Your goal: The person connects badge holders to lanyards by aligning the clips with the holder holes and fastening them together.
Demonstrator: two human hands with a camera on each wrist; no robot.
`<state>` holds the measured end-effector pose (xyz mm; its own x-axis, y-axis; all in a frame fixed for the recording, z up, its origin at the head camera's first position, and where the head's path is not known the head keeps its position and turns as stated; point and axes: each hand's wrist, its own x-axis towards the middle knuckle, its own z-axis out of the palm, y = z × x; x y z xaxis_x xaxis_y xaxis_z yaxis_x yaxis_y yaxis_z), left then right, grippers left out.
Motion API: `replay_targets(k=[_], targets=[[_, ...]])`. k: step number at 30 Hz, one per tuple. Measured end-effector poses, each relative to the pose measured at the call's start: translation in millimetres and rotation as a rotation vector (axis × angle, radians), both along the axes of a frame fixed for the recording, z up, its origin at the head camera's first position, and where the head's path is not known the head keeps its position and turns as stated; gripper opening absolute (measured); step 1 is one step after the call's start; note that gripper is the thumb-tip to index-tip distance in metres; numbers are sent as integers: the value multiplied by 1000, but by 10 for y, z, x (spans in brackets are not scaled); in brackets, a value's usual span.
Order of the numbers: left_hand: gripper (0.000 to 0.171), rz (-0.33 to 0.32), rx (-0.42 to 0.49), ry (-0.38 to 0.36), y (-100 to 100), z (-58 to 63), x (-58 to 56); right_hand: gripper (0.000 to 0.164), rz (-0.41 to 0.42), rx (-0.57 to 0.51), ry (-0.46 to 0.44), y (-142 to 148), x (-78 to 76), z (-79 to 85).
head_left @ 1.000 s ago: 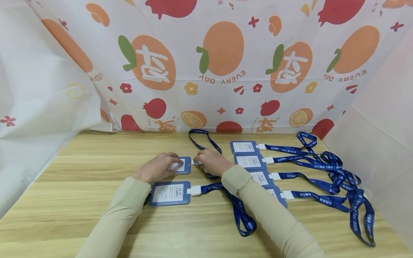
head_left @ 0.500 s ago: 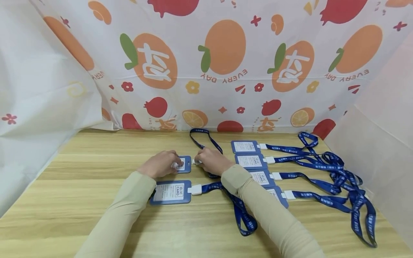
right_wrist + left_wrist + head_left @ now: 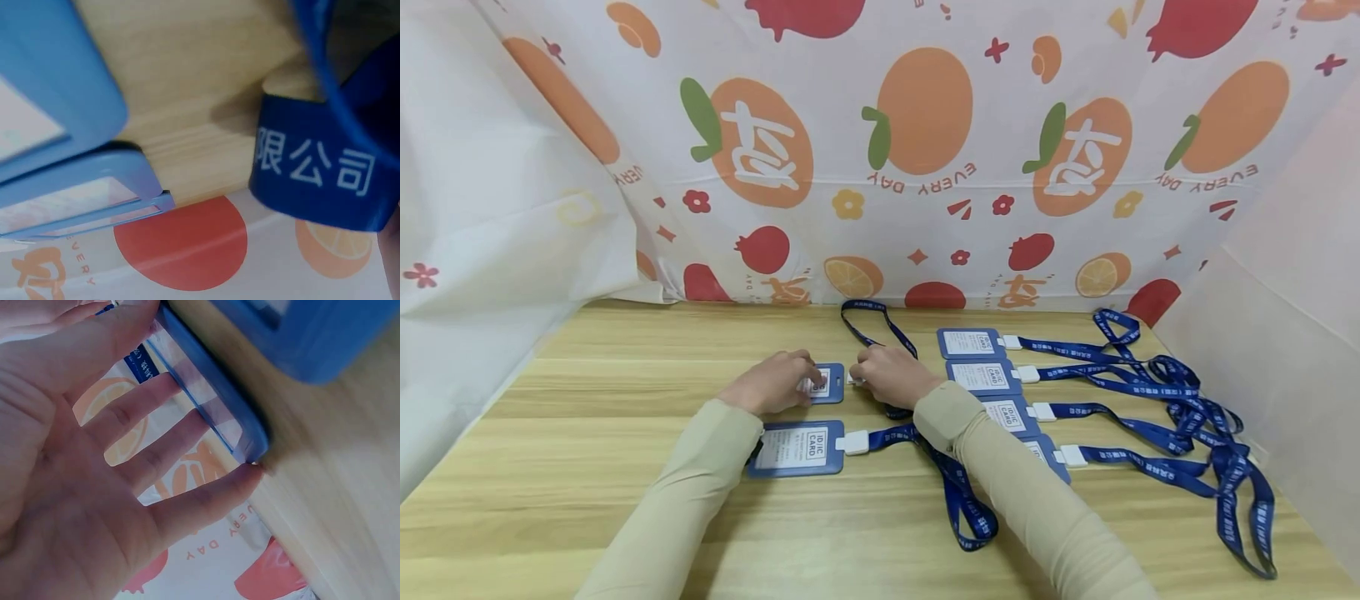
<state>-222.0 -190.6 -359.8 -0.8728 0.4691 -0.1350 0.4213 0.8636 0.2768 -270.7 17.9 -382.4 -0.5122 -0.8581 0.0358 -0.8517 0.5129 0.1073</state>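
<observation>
My left hand (image 3: pixel 772 382) grips a blue ID card holder (image 3: pixel 835 392) on the table, partly covering its printed card. In the left wrist view, the other fingers reach the edge of that holder (image 3: pixel 240 406). Just right of its slot, my right hand (image 3: pixel 891 377) pinches the white clip (image 3: pixel 853 380) of a blue lanyard (image 3: pixel 887 321). A small gap separates clip and holder. The lanyard loops behind the right hand and partly hides under it. Nearer the body lies another ID card holder (image 3: pixel 797 450), joined by a white clip (image 3: pixel 855 442) to its own lanyard (image 3: pixel 958 483).
Right of my hands, several blue card holders (image 3: pixel 981 377) lie in a column, the lowest partly behind my right sleeve (image 3: pixel 1007 467). Their lanyards (image 3: pixel 1187 408) tangle toward the table's right side. A fruit-print cloth (image 3: pixel 925 200) hangs behind the wooden table (image 3: pixel 550 467).
Over the last second my left wrist has shifted slightly right, with its fingers still on the card holder. The right hand stays almost in place at the clip.
</observation>
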Motion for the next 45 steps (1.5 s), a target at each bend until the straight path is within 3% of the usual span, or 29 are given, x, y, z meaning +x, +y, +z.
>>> replay_targets(k=[12,29,38,45], targets=[[28,22,-7,-8,13,10,6,19,39,0,25,24,-1,17],[29,22,-6,1,-2,-24,-7,17,38,-43,-17,33,-14,-1],[28,10,-1,11,7,21,1,14,78,-82,-19,23,-37,-13],[28,17,-7,-1,15,25,9,15,63,-67,-51,7,-24,3]])
